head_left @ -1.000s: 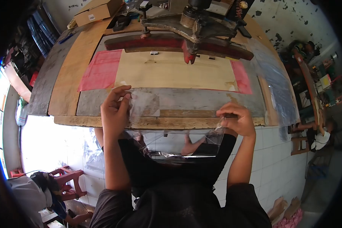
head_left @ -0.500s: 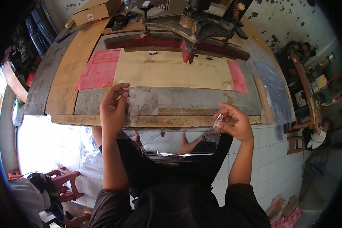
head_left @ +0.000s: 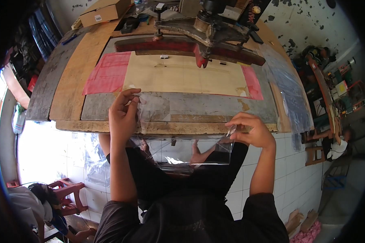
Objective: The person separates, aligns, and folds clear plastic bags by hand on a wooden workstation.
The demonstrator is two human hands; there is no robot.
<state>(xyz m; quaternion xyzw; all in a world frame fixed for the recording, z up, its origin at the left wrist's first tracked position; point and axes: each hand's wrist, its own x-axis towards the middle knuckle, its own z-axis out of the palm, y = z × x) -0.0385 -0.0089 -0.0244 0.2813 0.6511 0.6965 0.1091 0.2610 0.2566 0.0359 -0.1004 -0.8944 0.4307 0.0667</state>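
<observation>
A clear plastic sheet (head_left: 182, 152) hangs between my two hands, partly over the table's front edge and partly above my lap. My left hand (head_left: 125, 111) pinches its upper left part, thumb against fingers. At the sheet's right corner, my right hand (head_left: 251, 128) grips the film between thumb and fingertips. Beyond the hands lies a cream-coloured sheet (head_left: 182, 77) with a pink left end (head_left: 105, 73) and a pink right end (head_left: 252, 81), flat on a grey plate (head_left: 198, 108). The exact outline of the clear sheet is hard to make out.
A red-edged press bar (head_left: 150, 45) on a metal frame stands over the cream sheet's far side. Bluish plastic sheets (head_left: 290, 103) drape over the table's right edge. A cardboard box (head_left: 103, 13) sits at the back left. Other people (head_left: 337, 148) are at right and lower left (head_left: 24, 206).
My right hand has turned, its fingers now closed down on the sheet's right corner where they were more spread. My left hand has barely moved.
</observation>
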